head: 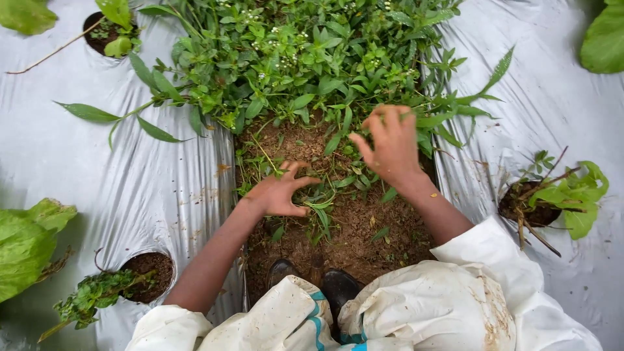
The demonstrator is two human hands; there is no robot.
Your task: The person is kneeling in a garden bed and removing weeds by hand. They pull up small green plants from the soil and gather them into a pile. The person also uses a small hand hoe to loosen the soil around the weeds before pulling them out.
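I see my left hand (281,192) splayed flat on low weeds (318,205) in the bare soil strip (364,234), my right hand (390,146) half-curled, pinching nothing, by the soft, light weed clump (305,58) (best gripped low, near the roots).

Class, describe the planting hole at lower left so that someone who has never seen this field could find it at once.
Start at the silver plastic mulch sheet left of the bare brown soil strip. Below the person's left hand, near the forearm, sits a round hole of dark soil. Unlike the other holes, a small-leaved green sprig lies flopped out of it leftward.
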